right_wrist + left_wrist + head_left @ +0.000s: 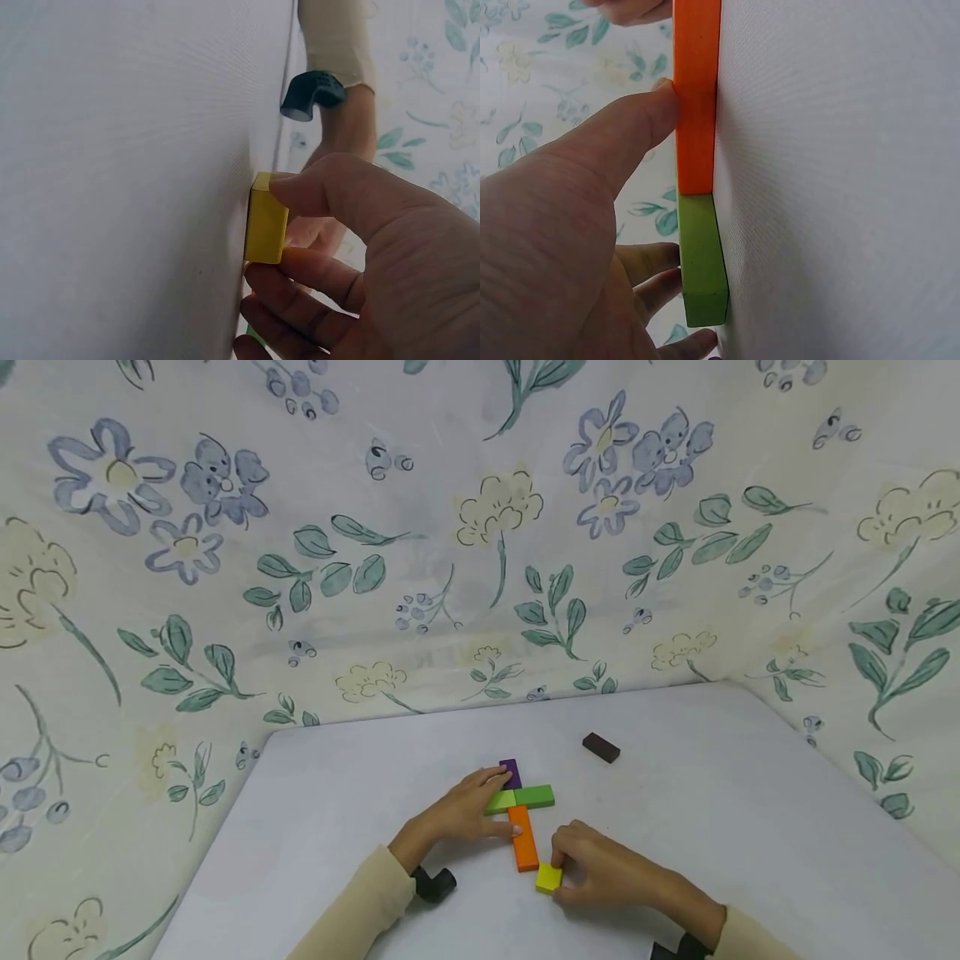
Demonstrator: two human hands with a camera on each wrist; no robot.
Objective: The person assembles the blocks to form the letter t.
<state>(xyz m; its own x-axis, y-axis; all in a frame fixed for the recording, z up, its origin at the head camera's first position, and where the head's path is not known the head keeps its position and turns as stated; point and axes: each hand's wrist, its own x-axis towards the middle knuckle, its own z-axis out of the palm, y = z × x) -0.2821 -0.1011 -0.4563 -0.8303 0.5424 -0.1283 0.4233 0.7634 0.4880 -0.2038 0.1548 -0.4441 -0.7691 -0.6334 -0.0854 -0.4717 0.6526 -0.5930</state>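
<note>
In the head view, flat blocks lie against one another on the white table. A purple block (511,774) is at the top, a light green block (500,802) and a green block (535,796) lie across below it, and an orange block (524,839) runs down from them. My left hand (467,806) spreads over this group, its thumb touching the orange block and a fingertip on the purple one. By the orange block's lower end, my right hand (603,866) pinches a small yellow block (268,223) between thumb and finger, close to the tabletop.
A dark brown block (602,747) lies apart, toward the back right of the table (690,793). A black wrist device (435,885) shows under the left sleeve. Floral fabric (420,527) hangs behind the table and along its sides.
</note>
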